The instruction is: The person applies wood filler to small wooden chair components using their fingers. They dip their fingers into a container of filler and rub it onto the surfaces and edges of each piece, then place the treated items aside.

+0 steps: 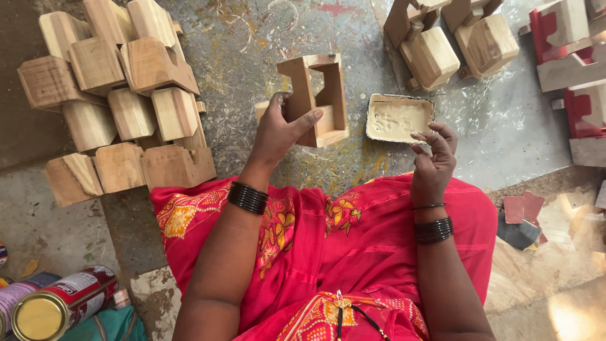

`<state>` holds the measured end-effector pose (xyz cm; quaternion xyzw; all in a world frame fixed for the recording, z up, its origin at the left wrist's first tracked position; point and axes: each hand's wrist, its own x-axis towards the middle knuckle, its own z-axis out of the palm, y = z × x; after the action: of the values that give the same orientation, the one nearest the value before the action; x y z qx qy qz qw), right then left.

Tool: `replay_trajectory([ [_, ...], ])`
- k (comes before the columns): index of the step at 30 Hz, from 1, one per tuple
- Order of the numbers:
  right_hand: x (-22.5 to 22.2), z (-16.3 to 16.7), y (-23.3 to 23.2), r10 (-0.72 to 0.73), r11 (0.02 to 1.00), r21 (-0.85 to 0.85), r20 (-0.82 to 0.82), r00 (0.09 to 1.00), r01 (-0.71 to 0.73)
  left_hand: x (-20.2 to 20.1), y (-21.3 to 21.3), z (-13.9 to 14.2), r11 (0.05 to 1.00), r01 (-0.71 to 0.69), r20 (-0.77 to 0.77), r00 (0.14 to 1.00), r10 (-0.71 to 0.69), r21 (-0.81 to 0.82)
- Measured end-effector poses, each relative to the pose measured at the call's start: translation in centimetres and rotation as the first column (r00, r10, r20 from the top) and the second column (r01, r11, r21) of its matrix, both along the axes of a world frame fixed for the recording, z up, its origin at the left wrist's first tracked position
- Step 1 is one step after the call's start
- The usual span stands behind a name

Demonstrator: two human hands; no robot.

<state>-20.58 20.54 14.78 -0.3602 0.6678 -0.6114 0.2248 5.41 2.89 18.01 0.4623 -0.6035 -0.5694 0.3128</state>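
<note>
Paint-flecked concrete floor; left hand grips angular wooden frame.

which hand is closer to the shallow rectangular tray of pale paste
Right. The right hand hovers just below the shallow rectangular tray of pale paste, fingers near its lower right corner. The left hand is farther left, gripping the unpainted wooden frame piece.

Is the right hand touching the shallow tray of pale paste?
Apart. The head view shows grey floor between the right hand fingertips and the tray.
</note>
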Motion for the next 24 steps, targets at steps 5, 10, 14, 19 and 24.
replay_trajectory([
  [5,-1.2,-1.9,0.3,-0.011,1.0,-0.013,0.108,0.994,0.012,-1.5,0.3,-2.0,0.937,-0.191,0.126,0.963,0.236,-0.293],
  [10,-0.7,-3.1,-0.2,0.013,1.0,-0.02,0.151,0.988,-0.01,-4.6,0.5,-5.1,0.849,-0.291,0.101,0.924,0.369,-0.442],
  [14,-0.5,-3.6,-0.1,0.018,1.0,-0.014,0.155,0.988,-0.016,-6.5,3.3,-7.6,0.875,-0.226,0.173,0.93,0.325,-0.427],
  [19,-1.1,-4.0,0.0,0.012,1.0,-0.028,0.193,0.981,-0.007,-6.6,5.4,-10.0,0.828,-0.105,0.23,0.935,0.271,-0.551],
  [24,-1.7,-4.8,-0.1,0.022,0.997,-0.074,0.216,0.976,-0.007,-6.5,6.4,-10.9,0.914,-0.018,0.286,0.947,0.145,-0.404],
])
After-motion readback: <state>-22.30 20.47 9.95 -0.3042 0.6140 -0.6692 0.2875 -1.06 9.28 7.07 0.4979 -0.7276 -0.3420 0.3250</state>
